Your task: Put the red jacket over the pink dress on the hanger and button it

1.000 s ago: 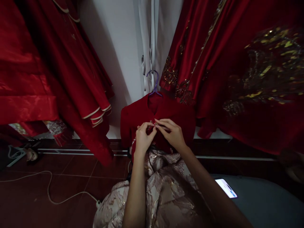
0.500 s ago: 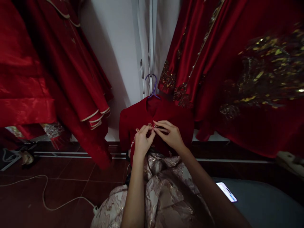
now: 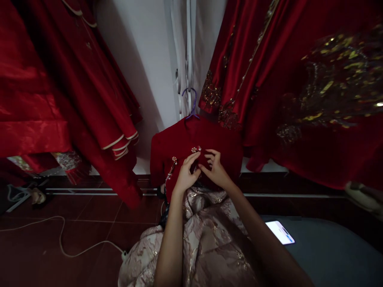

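A red jacket [image 3: 170, 141] hangs in front of me on a purple hanger [image 3: 195, 104]. Beaded flower ornaments [image 3: 196, 149] show at its chest, and another beaded trim [image 3: 172, 167] runs down its left side. Against the jacket front, just below the chest ornaments, my left hand [image 3: 187, 175] curves with thumb and fingers apart. Facing it is my right hand [image 3: 216, 169], its fingers spread and bent, its thumb close to the left hand. No object shows in either hand. Whether the fingertips touch the cloth is hard to see.
Red garments [image 3: 98, 99] hang at left, and more with gold sequins [image 3: 338, 79] at right. Patterned pinkish fabric [image 3: 209, 239] covers the area beneath my arms. A lit phone [image 3: 280, 232] lies on a grey surface [image 3: 323, 255]. A white cable [image 3: 80, 255] crosses the tiled floor.
My fingertips were pinched together at the chest ornaments; now both hands have parted their fingers and sit slightly lower, leaving the ornaments in plain sight. The view has shifted slightly.
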{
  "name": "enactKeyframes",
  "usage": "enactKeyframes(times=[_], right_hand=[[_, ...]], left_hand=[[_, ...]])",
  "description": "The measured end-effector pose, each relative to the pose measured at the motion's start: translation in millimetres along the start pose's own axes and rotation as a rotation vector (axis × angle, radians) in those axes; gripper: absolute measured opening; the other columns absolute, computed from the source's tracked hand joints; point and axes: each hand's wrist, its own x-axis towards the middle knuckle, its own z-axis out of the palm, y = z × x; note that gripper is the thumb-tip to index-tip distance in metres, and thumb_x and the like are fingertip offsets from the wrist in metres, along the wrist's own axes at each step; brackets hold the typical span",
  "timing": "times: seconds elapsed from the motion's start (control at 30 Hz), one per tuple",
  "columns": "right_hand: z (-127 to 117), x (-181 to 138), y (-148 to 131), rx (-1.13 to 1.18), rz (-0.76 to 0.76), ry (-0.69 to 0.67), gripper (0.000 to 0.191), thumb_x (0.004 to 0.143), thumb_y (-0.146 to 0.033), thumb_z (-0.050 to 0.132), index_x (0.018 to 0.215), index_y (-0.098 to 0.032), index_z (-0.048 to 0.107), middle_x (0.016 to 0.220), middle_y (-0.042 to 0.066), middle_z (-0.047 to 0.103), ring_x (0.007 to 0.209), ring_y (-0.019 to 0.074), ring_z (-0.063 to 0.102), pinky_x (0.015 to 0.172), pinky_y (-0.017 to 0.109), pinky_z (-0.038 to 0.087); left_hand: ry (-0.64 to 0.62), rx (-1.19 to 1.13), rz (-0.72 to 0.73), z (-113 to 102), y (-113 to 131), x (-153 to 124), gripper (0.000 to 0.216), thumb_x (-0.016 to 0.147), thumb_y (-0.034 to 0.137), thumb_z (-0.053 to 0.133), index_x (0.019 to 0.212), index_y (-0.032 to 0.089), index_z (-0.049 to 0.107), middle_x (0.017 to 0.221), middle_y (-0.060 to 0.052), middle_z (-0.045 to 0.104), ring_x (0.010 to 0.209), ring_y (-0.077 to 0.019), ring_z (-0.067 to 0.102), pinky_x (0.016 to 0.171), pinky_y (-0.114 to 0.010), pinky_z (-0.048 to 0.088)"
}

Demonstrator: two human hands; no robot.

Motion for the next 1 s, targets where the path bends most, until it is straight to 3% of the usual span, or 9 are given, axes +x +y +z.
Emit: enactKeyframes(times=[0.13, 0.23, 0.33, 0.4, 0.53, 0.67, 0.83, 1.0], right_hand=[[-23.6, -8.9, 15.7, -0.243, 0.076, -0.251, 0.033, 0.068, -0.025, 0.058, 0.1, -0.02, 0.05, 0.089, 0.004, 0.064, 0.077, 0.0176, 0.061, 0.071, 0.029, 0.047], [-41.8, -9.5, 28.8, -0.456, 0.184, -0.335, 0.017, 0.068, -0.031, 0.057, 0.083, -0.021, 0.059, 0.078, 0.003, 0.066, 0.069, 0.0197, 0.062, 0.066, 0.03, 0.046], [-52.6, -11.7, 46.4, -0.489, 0.225, -0.342, 0.024, 0.067, -0.028, 0.058, 0.089, -0.022, 0.063, 0.091, 0.006, 0.069, 0.083, 0.0233, 0.064, 0.075, 0.032, 0.047], [-55.0, -13.0, 57.6, -0.476, 0.245, -0.276, 0.032, 0.065, -0.023, 0.057, 0.097, -0.021, 0.064, 0.101, 0.009, 0.067, 0.095, 0.0248, 0.062, 0.084, 0.034, 0.046], [-51.1, -13.8, 73.2, -0.385, 0.296, -0.183, 0.039, 0.066, -0.021, 0.054, 0.103, -0.018, 0.063, 0.11, 0.011, 0.064, 0.105, 0.0254, 0.057, 0.094, 0.038, 0.041], [-34.5, -18.6, 84.1, -0.086, 0.355, -0.195, 0.033, 0.075, -0.03, 0.048, 0.104, -0.018, 0.06, 0.106, 0.007, 0.065, 0.1, 0.022, 0.06, 0.089, 0.038, 0.045], [-17.9, -25.1, 93.3, -0.03, 0.257, -0.033, 0.027, 0.074, -0.04, 0.054, 0.091, -0.019, 0.058, 0.096, 0.006, 0.066, 0.094, 0.0211, 0.06, 0.088, 0.037, 0.046], [-41.5, -22.1, 86.1, 0.091, 0.31, -0.168, 0.03, 0.074, -0.043, 0.058, 0.094, -0.022, 0.06, 0.095, 0.004, 0.067, 0.088, 0.0197, 0.063, 0.078, 0.034, 0.051]], left_hand=[[0.008, -0.118, -0.077, -0.8, -9.1, -3.3, 0.048, 0.073, 0.01, 0.05, 0.12, 0.02, 0.051, 0.132, -0.008, 0.047, 0.125, -0.017, 0.041, 0.106, -0.036, 0.03], [0.033, -0.203, -0.241, -1.9, -14.7, -6.1, 0.036, 0.078, 0.018, 0.05, 0.113, 0.018, 0.055, 0.121, -0.009, 0.056, 0.113, -0.0165, 0.052, 0.095, -0.033, 0.041], [-0.004, -0.187, -0.492, -5.8, -20.5, -11.0, 0.024, 0.08, 0.025, 0.051, 0.099, 0.013, 0.06, 0.095, -0.009, 0.065, 0.085, -0.0139, 0.061, 0.08, -0.03, 0.048], [-0.029, -0.124, -0.563, -8.2, -24.7, -14.7, 0.021, 0.079, 0.027, 0.054, 0.092, 0.012, 0.061, 0.09, -0.009, 0.066, 0.079, -0.0133, 0.061, 0.079, -0.031, 0.048], [-0.075, -0.108, -0.475, -4.8, -36.6, -19.2, 0.029, 0.078, 0.031, 0.058, 0.102, 0.015, 0.061, 0.108, -0.011, 0.063, 0.094, -0.0166, 0.06, 0.089, -0.034, 0.045], [-0.029, -0.209, -0.419, 10.5, -53.0, -22.2, 0.04, 0.082, 0.034, 0.054, 0.12, 0.02, 0.052, 0.13, -0.01, 0.052, 0.119, -0.0189, 0.049, 0.104, -0.038, 0.035], [0.009, -0.274, -0.457, 23.8, -62.9, -25.2, 0.043, 0.084, 0.036, 0.051, 0.125, 0.022, 0.048, 0.136, -0.007, 0.046, 0.126, -0.0184, 0.042, 0.109, -0.038, 0.027], [0.019, -0.264, -0.476, 24.1, -62.1, -23.0, 0.041, 0.085, 0.042, 0.048, 0.121, 0.023, 0.053, 0.134, -0.006, 0.048, 0.128, -0.0198, 0.04, 0.111, -0.041, 0.023]])
